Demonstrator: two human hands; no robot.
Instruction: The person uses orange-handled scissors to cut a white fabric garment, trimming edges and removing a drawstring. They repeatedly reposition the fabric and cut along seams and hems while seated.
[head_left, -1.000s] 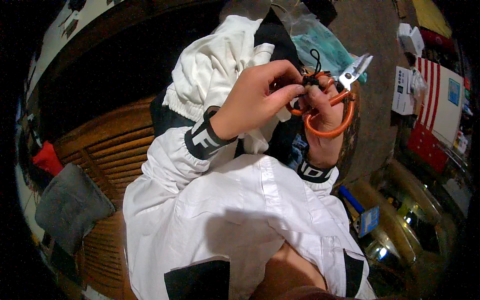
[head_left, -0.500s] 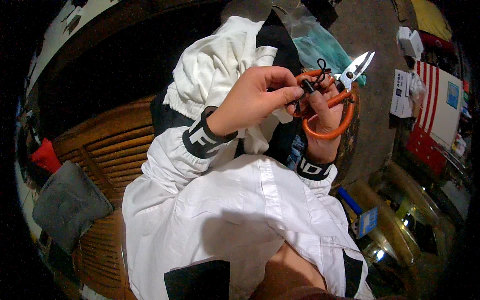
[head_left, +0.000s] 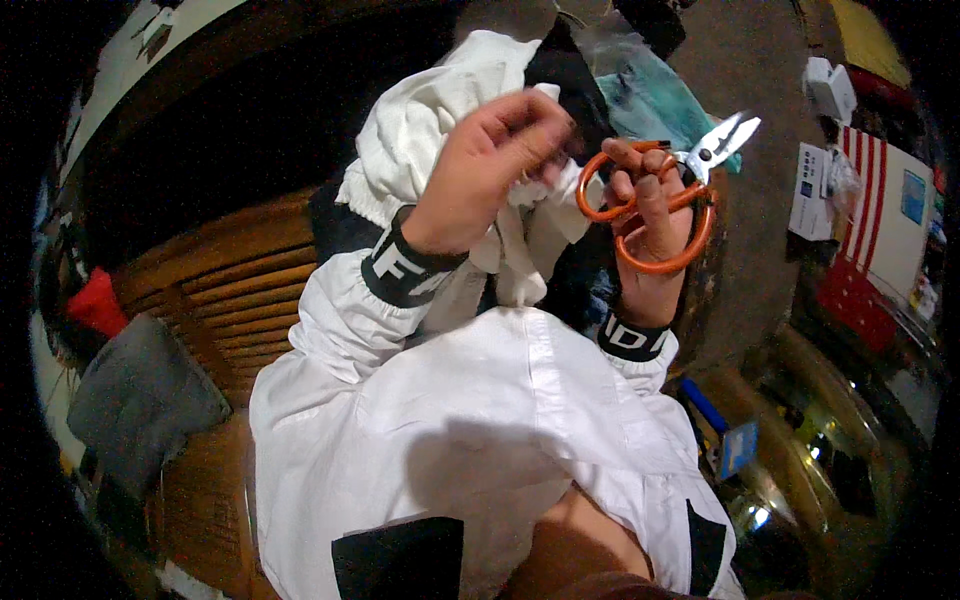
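Observation:
My right hand (head_left: 652,225) grips a pair of scissors (head_left: 708,156) with orange looped handles. Its fingers pass through the handles, and the slightly parted silver blades point up and to the right. My left hand (head_left: 480,180) is raised over a crumpled white garment (head_left: 405,125) with a gathered elastic edge. Motion smears the left fingers, so whether anything is between them does not show. Black cloth (head_left: 565,75) lies under and behind the garment. The black cord cannot be made out.
A slatted wooden bench (head_left: 250,290) with a grey cushion (head_left: 140,400) is at the left. Beyond the scissors lies a green plastic bag (head_left: 665,105). White boxes (head_left: 812,190) and a red-striped carton (head_left: 875,210) stand at the far right.
My left hand has moved up and left, away from my right hand. The black cord and toggle seen between the hands no longer show. The scissors stay in my right hand.

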